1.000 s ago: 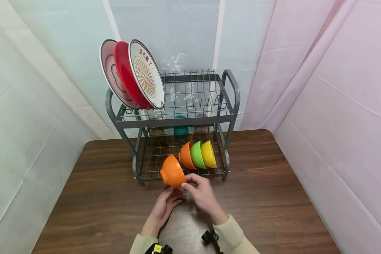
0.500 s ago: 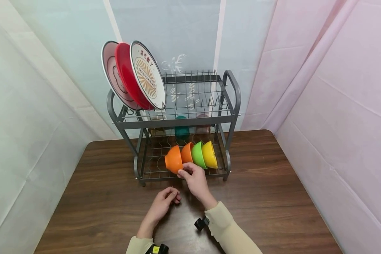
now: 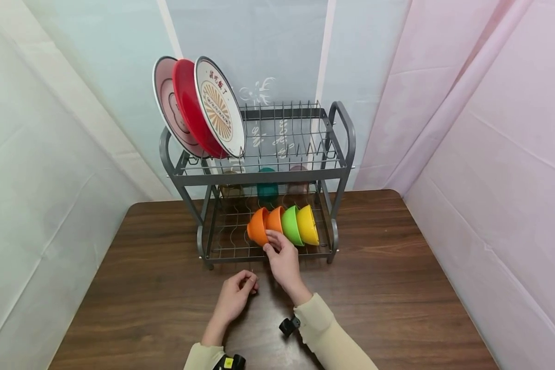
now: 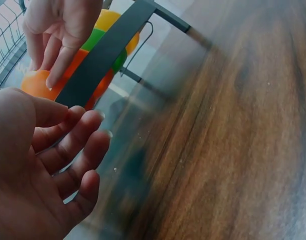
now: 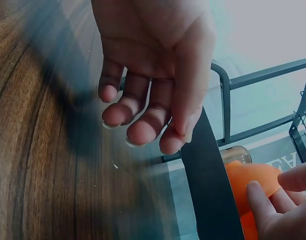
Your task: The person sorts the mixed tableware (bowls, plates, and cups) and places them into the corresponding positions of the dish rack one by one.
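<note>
In the head view, an orange bowl (image 3: 256, 227) lies on its side on the lower tier of the dish rack (image 3: 259, 179), leftmost in a row. My right hand (image 3: 284, 259) holds it near the rim, fingers on the rim and thumb at its lower edge. To its right are a second orange bowl (image 3: 275, 220), a green bowl (image 3: 290, 226) and a yellow bowl (image 3: 308, 226). My left hand (image 3: 233, 298) rests at the table in front of the rack. Its fingers curl loosely around nothing, as the left wrist view also shows.
Upper tier, left side: a pink plate (image 3: 168, 103), a red plate (image 3: 189, 108) and a white patterned plate (image 3: 219, 108) lean upright. Behind the bowls stand a teal cup (image 3: 267, 190) and two other see-through cups. Pale cloth surrounds the wooden table (image 3: 388, 288).
The orange bowl has gone from in front of the rack onto its lower tier, against the second orange bowl. My left hand has drawn away from it, toward the lower left.
</note>
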Demonstrator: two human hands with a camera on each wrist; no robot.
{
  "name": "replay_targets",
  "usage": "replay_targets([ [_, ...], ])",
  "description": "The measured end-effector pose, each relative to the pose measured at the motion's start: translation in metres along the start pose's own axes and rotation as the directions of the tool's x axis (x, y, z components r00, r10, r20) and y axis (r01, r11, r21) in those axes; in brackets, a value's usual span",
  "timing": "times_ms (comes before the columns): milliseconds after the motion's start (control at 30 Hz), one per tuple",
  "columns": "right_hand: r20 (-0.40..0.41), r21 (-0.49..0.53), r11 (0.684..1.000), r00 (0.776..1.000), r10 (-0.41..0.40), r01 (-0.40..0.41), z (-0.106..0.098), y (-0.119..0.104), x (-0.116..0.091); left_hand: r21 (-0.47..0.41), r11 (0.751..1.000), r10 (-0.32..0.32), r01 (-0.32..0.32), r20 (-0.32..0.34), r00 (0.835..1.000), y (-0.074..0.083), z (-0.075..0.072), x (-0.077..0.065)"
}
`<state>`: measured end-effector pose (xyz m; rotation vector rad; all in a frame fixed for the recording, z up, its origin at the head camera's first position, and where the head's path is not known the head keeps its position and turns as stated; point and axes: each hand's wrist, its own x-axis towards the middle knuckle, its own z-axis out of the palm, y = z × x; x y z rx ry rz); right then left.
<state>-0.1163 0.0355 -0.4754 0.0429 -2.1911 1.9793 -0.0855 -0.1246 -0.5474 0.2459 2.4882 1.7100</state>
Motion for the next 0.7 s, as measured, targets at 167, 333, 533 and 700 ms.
replay_targets([
  [167,0.011,-0.035,0.999,1.000,0.001,0.000,0.000,0.006,0.000,0.011,1.000,0.013,-0.013,0.009,1.000,-0.004,0.000,-0.001],
  [333,0.013,-0.056,0.998,1.000,0.000,0.001,-0.001,0.011,-0.002,0.018,1.000,0.024,-0.024,0.000,1.000,-0.003,0.000,-0.003],
  [533,0.006,-0.084,0.993,0.997,-0.079,0.079,-0.006,0.009,-0.008,0.043,0.999,0.024,-0.023,-0.031,0.999,0.003,-0.006,-0.003],
  [700,-0.001,-0.151,0.972,0.983,-0.184,0.182,-0.019,0.011,-0.015,0.078,0.996,0.043,-0.035,-0.103,0.994,0.012,-0.016,0.000],
])
